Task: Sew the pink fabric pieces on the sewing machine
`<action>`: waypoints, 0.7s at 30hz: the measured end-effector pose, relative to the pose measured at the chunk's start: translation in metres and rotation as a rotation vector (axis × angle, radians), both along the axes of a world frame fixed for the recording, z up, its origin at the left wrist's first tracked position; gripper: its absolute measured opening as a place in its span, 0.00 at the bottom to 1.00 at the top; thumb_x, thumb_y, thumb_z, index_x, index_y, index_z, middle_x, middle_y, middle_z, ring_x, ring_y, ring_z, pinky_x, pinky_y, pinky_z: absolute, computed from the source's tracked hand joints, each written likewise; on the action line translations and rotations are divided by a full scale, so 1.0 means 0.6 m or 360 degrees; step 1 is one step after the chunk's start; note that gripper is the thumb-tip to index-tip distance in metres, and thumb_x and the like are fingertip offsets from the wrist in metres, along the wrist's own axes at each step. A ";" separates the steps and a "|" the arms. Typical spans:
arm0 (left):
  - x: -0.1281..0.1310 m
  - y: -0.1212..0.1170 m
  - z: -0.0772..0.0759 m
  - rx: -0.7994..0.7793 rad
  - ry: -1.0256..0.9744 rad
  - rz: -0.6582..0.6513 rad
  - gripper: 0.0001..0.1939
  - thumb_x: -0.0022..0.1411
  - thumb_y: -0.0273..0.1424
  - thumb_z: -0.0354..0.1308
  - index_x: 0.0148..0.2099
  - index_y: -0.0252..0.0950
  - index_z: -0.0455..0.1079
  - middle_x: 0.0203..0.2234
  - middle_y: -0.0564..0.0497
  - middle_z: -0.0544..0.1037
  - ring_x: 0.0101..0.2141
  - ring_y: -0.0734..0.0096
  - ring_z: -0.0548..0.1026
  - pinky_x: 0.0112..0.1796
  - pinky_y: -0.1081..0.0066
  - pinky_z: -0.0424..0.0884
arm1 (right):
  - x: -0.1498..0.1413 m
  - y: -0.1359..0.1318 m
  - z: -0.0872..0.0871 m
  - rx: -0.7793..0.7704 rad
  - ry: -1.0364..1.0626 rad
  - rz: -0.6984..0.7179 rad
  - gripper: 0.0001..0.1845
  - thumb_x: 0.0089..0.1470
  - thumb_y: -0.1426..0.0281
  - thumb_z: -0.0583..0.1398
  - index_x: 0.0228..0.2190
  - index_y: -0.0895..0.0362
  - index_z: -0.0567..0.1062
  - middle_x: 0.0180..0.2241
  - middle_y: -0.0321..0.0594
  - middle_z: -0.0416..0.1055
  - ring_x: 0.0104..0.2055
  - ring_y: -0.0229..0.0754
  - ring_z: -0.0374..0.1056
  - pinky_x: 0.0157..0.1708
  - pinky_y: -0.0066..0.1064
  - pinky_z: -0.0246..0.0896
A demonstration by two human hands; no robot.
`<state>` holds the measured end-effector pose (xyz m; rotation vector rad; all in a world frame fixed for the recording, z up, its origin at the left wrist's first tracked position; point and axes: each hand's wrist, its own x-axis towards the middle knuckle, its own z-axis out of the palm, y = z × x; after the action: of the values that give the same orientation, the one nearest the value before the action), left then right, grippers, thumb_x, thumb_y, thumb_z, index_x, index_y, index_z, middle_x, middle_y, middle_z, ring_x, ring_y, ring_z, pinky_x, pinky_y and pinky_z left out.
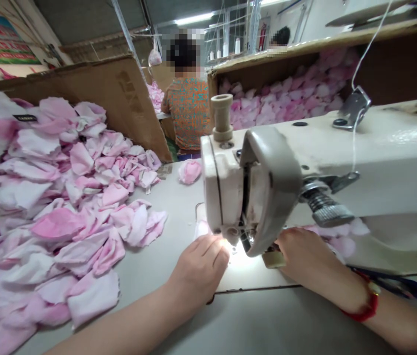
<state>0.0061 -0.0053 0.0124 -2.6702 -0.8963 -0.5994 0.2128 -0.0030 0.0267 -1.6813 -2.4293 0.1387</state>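
My left hand (199, 268) rests on the table just left of the needle area of a cream sewing machine (267, 182), fingers curled and pressed together on a small pale pink fabric piece (201, 229) under the lit foot. My right hand (306, 259) sits under the machine arm to the right of the needle, fingers bent onto the same work, mostly hidden by the machine head. A red band circles my right wrist.
A large heap of pink and white fabric pieces (56, 207) covers the table's left. Cardboard boxes (120, 98) stand behind it, one (290, 88) full of pink pieces. A person in an orange patterned shirt (188, 116) sits ahead, back turned. Blue-handled scissors (397, 285) lie at the right.
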 end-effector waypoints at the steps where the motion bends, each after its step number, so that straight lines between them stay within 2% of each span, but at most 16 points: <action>1: -0.003 0.003 0.000 -0.0041 -0.0026 -0.0007 0.11 0.61 0.21 0.41 0.36 0.31 0.64 0.29 0.49 0.72 0.35 0.70 0.69 0.37 0.70 0.66 | 0.000 -0.002 -0.001 -0.0001 0.0010 0.0035 0.13 0.50 0.71 0.51 0.16 0.57 0.64 0.17 0.36 0.66 0.21 0.37 0.62 0.20 0.28 0.41; 4: -0.017 0.018 0.003 -0.0108 -0.0136 0.0017 0.12 0.62 0.23 0.40 0.32 0.34 0.64 0.24 0.52 0.70 0.27 0.74 0.69 0.29 0.74 0.66 | -0.009 -0.015 -0.003 0.0054 0.0051 0.0139 0.09 0.49 0.72 0.52 0.19 0.57 0.67 0.18 0.35 0.66 0.20 0.37 0.61 0.20 0.28 0.39; 7: -0.028 0.032 0.007 -0.0081 -0.0291 0.0013 0.14 0.63 0.25 0.40 0.31 0.35 0.65 0.23 0.52 0.70 0.26 0.73 0.69 0.25 0.75 0.65 | -0.028 -0.030 -0.003 0.0121 0.0042 0.0272 0.10 0.52 0.71 0.51 0.22 0.56 0.69 0.19 0.36 0.67 0.21 0.37 0.62 0.20 0.29 0.39; 9: -0.030 0.036 0.011 -0.0047 -0.0299 -0.0048 0.14 0.63 0.26 0.41 0.31 0.35 0.66 0.24 0.51 0.71 0.27 0.72 0.69 0.27 0.74 0.65 | -0.038 -0.039 -0.001 0.0118 0.0020 0.0369 0.10 0.53 0.71 0.50 0.26 0.56 0.70 0.20 0.36 0.68 0.22 0.38 0.62 0.21 0.30 0.39; 12: -0.027 0.032 0.018 0.0040 -0.0130 -0.0129 0.10 0.62 0.28 0.44 0.32 0.34 0.66 0.26 0.49 0.72 0.29 0.69 0.69 0.31 0.70 0.66 | -0.044 -0.049 0.001 0.0094 0.0011 0.0421 0.08 0.52 0.73 0.50 0.28 0.55 0.69 0.18 0.34 0.67 0.20 0.37 0.62 0.20 0.30 0.38; 16: -0.021 0.015 0.026 0.0210 -0.0032 -0.0078 0.05 0.59 0.24 0.48 0.34 0.32 0.66 0.26 0.49 0.72 0.29 0.68 0.69 0.32 0.67 0.65 | -0.044 -0.056 0.003 0.0057 0.0024 0.0461 0.07 0.50 0.76 0.51 0.26 0.55 0.67 0.18 0.33 0.67 0.18 0.36 0.61 0.19 0.30 0.35; 18: -0.017 0.004 0.029 0.0210 -0.0006 -0.0136 0.07 0.59 0.22 0.47 0.35 0.32 0.66 0.28 0.49 0.73 0.33 0.68 0.69 0.36 0.66 0.65 | -0.043 -0.056 0.006 0.0008 0.0021 0.0479 0.08 0.50 0.76 0.50 0.26 0.55 0.67 0.19 0.34 0.68 0.19 0.36 0.61 0.19 0.31 0.36; 21: -0.014 -0.007 0.031 0.0077 0.0087 -0.0169 0.09 0.59 0.21 0.43 0.36 0.32 0.64 0.31 0.48 0.73 0.36 0.67 0.69 0.38 0.65 0.64 | -0.032 -0.050 0.016 -0.0133 0.0044 0.0435 0.08 0.50 0.74 0.51 0.25 0.55 0.68 0.19 0.34 0.68 0.20 0.37 0.62 0.20 0.30 0.37</action>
<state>-0.0021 -0.0092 0.0308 -2.6899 -0.7197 -0.5606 0.1937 -0.0328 0.0362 -1.3581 -2.6543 0.3025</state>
